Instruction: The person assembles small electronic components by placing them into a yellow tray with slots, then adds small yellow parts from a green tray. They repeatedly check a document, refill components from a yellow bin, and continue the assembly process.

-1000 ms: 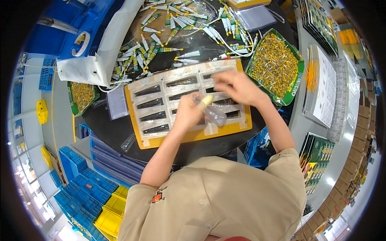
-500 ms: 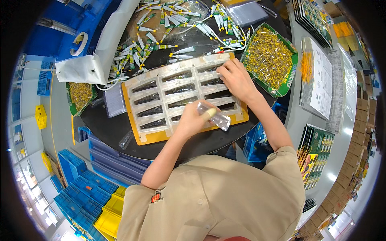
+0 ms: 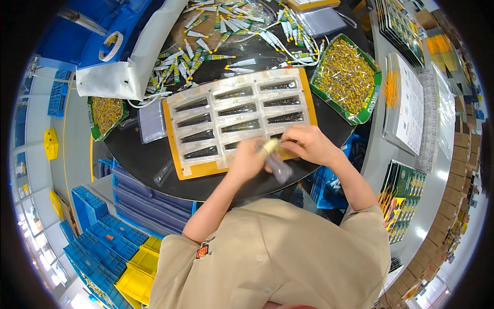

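My left hand [image 3: 246,162], with a yellow cover on its thumb, is closed around a small stack of clear plastic shells [image 3: 280,171], blurred by motion. My right hand [image 3: 310,145] meets it at the near right corner of the tray. Its fingers are pinched together against the top of the stack; whether it has one shell of its own I cannot tell. Beneath both hands lies a white tray on a yellow board [image 3: 312,110]. Dark tapered slots [image 3: 239,109] fill it in rows, several with shiny clear plastic in them. My hands hide the near right slots.
Small glue tubes [image 3: 198,59] with yellow caps lie scattered behind the tray. Green boxes of tiny yellow-tipped pieces stand at the right [image 3: 346,77] and left [image 3: 107,116]. A loose clear shell [image 3: 163,173] rests near the front edge. Printed cards [image 3: 404,103] are stacked at the right.
My right hand has come down from the tray's far right slots to my left hand, uncovering those slots. The stack in my left hand has tilted downward. The whole view has shifted slightly.
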Motion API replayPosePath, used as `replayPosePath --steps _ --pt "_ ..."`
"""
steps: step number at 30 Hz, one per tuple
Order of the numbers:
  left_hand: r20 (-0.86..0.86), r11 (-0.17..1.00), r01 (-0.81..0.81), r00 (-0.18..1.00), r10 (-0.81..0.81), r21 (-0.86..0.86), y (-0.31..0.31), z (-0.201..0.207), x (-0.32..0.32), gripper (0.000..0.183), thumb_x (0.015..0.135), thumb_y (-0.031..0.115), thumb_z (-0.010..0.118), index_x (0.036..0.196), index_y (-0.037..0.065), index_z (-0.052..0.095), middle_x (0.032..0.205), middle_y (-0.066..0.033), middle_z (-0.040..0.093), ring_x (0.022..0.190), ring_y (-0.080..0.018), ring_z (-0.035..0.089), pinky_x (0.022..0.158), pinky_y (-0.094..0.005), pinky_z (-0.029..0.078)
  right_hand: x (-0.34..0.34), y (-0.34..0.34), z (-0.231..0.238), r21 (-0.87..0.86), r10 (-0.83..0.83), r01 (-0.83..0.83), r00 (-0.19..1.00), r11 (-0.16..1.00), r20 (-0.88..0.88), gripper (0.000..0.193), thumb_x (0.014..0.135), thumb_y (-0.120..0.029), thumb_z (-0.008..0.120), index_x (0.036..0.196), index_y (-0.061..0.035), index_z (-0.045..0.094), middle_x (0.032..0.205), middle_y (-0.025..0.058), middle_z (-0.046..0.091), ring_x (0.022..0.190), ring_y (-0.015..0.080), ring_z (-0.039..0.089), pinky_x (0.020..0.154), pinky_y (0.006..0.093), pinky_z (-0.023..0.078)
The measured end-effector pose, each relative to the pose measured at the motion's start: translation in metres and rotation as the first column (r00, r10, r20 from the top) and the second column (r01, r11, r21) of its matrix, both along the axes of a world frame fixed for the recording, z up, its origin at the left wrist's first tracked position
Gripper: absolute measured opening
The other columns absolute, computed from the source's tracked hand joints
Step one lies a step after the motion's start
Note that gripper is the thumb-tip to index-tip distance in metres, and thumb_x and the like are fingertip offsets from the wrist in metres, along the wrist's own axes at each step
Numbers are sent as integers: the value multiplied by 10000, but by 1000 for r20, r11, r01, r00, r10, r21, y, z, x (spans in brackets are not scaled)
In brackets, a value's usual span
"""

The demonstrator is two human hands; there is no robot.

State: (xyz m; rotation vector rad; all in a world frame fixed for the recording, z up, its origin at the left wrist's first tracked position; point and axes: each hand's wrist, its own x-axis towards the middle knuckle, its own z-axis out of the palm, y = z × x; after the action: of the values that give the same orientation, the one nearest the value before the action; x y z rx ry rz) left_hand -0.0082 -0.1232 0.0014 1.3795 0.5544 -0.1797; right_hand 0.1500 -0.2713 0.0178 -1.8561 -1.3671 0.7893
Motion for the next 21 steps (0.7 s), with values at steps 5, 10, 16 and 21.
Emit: replayPosePath --steps 5,10,16,21 --pt "268 903 -98 963 -20 418 31 36 -58 152 964 69 500 1056 19 611 1014 -106 696 934 -194 656 828 -318 505 11 2 -12 94 -50 3 862 996 505 222 748 -66 717 951 -51 630 880 104 568 888 315 554 801 397 480" --pt "212 145 -288 895 393 947 135 18 -146 257 856 -44 541 1103 19 576 1035 -155 549 995 -344 546 914 -390 438 53 73 -18 255 -124 13 896 967 426 118 806 -63 684 917 -24 673 804 109 598 821 317 578 764 399 485" --pt "-67 156 -37 789 611 987 193 -63 -177 316 952 222 591 1177 5 544 1165 -205 539 1110 -375 488 966 -446 368 109 193 -65 97 -101 47 711 994 696 199 781 -180 744 940 -72 693 929 118 622 904 316 593 831 394 482" --pt "446 48 -530 757 477 847 212 -55 -121 310 908 190 644 1141 -6 588 1100 -186 601 1068 -372 525 962 -450 390 112 191 -50 209 -65 6 958 978 278 233 851 -249 698 987 -60 705 892 133 666 818 303 614 754 391 490"
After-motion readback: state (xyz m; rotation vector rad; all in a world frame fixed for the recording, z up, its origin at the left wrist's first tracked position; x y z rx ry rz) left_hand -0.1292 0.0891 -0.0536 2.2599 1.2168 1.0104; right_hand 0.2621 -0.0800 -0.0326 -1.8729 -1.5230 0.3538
